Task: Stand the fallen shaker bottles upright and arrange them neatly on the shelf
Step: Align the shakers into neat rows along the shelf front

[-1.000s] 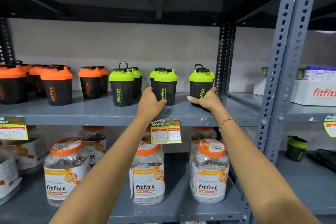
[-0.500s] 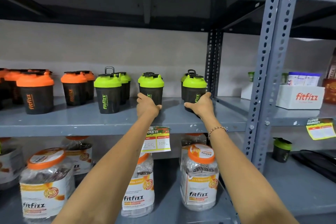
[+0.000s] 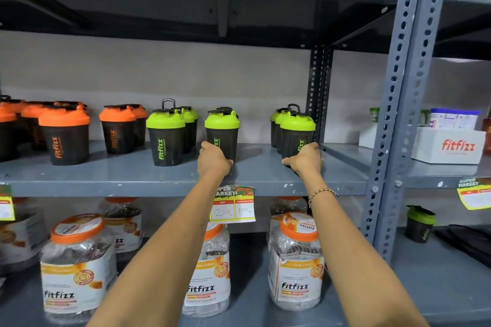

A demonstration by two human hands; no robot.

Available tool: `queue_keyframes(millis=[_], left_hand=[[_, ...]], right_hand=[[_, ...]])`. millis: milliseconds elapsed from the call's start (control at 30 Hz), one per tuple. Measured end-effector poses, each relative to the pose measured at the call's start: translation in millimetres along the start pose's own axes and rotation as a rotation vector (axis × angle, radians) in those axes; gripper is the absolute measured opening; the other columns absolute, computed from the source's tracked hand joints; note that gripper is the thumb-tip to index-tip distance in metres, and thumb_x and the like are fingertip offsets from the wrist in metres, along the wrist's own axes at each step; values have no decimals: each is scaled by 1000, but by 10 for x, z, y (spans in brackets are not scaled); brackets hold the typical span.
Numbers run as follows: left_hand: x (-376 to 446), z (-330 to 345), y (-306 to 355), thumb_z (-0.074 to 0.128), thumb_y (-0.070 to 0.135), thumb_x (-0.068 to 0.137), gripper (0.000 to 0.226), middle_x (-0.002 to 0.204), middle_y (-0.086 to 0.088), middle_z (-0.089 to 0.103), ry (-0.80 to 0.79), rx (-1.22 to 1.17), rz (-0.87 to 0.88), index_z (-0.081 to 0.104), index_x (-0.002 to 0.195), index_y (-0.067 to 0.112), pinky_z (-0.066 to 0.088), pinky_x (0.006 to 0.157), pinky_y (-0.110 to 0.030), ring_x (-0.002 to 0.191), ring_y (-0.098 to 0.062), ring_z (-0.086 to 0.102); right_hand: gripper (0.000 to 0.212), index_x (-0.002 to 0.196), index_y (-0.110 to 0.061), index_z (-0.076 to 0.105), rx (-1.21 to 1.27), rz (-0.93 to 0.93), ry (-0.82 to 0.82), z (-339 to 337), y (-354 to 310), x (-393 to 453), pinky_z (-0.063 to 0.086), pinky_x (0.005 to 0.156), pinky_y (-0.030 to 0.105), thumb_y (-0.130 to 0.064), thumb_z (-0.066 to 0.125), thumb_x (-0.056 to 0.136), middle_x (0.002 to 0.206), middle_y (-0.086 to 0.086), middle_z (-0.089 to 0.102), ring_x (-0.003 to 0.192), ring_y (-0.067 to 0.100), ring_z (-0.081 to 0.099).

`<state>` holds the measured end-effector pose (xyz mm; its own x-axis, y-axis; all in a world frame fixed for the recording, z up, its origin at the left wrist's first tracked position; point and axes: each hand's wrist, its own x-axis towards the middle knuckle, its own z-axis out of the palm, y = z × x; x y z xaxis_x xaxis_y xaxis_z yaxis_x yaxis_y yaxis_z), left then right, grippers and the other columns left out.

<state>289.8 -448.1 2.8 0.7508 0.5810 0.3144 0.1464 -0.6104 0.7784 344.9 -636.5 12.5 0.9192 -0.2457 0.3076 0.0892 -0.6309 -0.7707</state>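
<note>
Black shaker bottles stand upright on the grey middle shelf [image 3: 132, 180]. The orange-lidded ones [image 3: 65, 133] are grouped at the left, the green-lidded ones further right. My left hand [image 3: 214, 159] grips the base of a green-lidded shaker [image 3: 222, 130] near the shelf's middle. My right hand [image 3: 305, 159] holds the base of the front green-lidded shaker [image 3: 297, 133] at the right end, with two more close behind it. Another green-lidded shaker [image 3: 166, 135] stands free to the left of my left hand.
A perforated upright post [image 3: 398, 114] closes the bay on the right. Beyond it sits a white fitfizz box [image 3: 451, 146] and, lower, one small green-lidded shaker [image 3: 419, 223]. Large fitfizz jars [image 3: 296, 265] fill the shelf below. A price tag [image 3: 233, 204] hangs from the shelf edge.
The view has shifted so the shelf contents sit further left. Both hands remain on the bases of the same two green-lidded shakers, and the gap between those shakers looks wider.
</note>
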Motion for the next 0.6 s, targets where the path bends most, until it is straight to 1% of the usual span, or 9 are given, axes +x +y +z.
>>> queue_keyframes(millis=[133, 400, 600], left_hand=[[-18, 11, -1, 73, 22, 81, 69, 135, -20, 47, 9, 40, 10, 32, 131, -2, 43, 97, -44, 124, -37, 47], [-20, 29, 1, 69, 26, 85, 68, 137, -18, 45, 20, 112, 9, 30, 134, 0, 42, 97, -45, 126, -35, 46], [-13, 31, 0, 68, 28, 85, 69, 139, -18, 43, 20, 137, 14, 29, 134, 0, 42, 97, -45, 128, -34, 44]], right_hand=[[88, 137, 7, 29, 18, 0, -6, -9, 2, -23, 42, 102, 41, -16, 82, 71, 142, 23, 41, 131, 38, 43], [87, 137, 7, 28, 21, -23, -13, -29, -8, -56, 41, 103, 40, -17, 81, 72, 142, 23, 43, 131, 38, 44], [92, 140, 7, 25, 11, -27, -24, -25, -16, -65, 41, 104, 41, -19, 81, 72, 143, 23, 42, 132, 38, 43]])
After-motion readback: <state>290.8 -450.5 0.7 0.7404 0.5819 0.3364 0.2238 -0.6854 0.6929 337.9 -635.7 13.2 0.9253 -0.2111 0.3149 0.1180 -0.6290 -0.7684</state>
